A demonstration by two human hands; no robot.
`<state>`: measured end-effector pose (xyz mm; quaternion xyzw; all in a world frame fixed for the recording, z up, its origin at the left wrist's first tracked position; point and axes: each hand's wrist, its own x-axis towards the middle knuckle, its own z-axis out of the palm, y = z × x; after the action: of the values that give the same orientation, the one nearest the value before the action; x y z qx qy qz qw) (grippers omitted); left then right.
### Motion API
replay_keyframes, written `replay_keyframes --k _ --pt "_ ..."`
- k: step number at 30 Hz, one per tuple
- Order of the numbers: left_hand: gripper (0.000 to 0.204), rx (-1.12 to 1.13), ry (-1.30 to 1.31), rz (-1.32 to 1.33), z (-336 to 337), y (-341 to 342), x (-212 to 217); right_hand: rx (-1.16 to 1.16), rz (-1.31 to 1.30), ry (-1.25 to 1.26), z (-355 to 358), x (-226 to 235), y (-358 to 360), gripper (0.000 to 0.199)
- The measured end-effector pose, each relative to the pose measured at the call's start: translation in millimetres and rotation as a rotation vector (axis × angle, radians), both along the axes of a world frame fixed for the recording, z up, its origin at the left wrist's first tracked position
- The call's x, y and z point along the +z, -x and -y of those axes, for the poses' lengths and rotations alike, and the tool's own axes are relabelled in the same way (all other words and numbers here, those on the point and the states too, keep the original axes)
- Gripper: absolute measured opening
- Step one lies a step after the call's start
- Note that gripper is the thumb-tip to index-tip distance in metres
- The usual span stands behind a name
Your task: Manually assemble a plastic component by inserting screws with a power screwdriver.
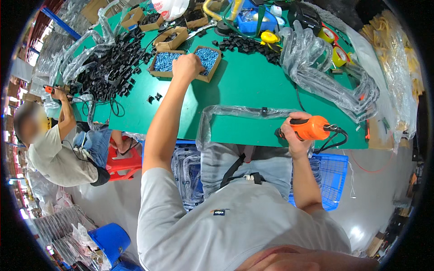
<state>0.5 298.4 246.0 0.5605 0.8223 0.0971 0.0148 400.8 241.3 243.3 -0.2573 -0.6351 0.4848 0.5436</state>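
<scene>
My left hand (187, 67) reaches to a cardboard box (209, 77) of blue screws (207, 58), its fingers curled over the inner edge of the right compartment. The fingertips are hidden, so I cannot make out what they hold. In my right hand (296, 140) is an orange electric screwdriver (313, 128) with a black cable, held sideways at the table's near edge. Beside it lies a bent tube frame (221, 110) wrapped in clear plastic, with a black clip (264, 111) on its far side. Two loose black clips (154, 98) sit left of my left forearm.
A heap of black clips (108, 67) covers the green table's (253, 86) left side. Plastic-wrapped tubes (312, 67), tape rolls (340, 56) and a yellow tape measure (270, 38) lie right. A blue crate (332, 180) stands below. At left, another person (63, 153) sits holding a tool.
</scene>
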Motion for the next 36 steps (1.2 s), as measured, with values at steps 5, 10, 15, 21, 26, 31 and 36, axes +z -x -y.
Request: replay_keyframes --k 5,10,15,21,26,31,36 --pt "0.024 -0.03 -0.015 0.017 -9.9 -1.2 0.2 -0.072 -0.036 0.015 2.5 -0.9 -0.7 0.036" --pt "0.024 -0.025 -0.077 0.063 -2.9 4.8 -10.5 -0.056 -0.099 0.111 7.7 12.9 7.1 0.034" --pt "0.021 -0.054 -0.014 0.201 -7.5 3.8 -16.3 -0.053 -0.09 0.119 6.3 11.2 6.9 0.032" --pt "0.022 0.029 -0.275 0.258 8.7 -15.1 7.1 -0.035 -0.131 0.053 7.1 7.1 -5.8 0.032" --pt "0.017 -0.279 -0.583 0.622 50.0 -97.6 26.1 0.054 -0.526 -0.048 -1.9 36.8 -17.3 0.034" --pt "0.032 -0.485 -0.534 0.748 113.3 -187.3 31.4 0.276 -0.765 -0.079 4.4 95.9 -14.6 0.034" --pt "0.039 -0.586 -0.612 0.701 117.7 -206.9 33.9 0.313 -0.651 -0.15 4.4 100.9 -12.7 0.034"
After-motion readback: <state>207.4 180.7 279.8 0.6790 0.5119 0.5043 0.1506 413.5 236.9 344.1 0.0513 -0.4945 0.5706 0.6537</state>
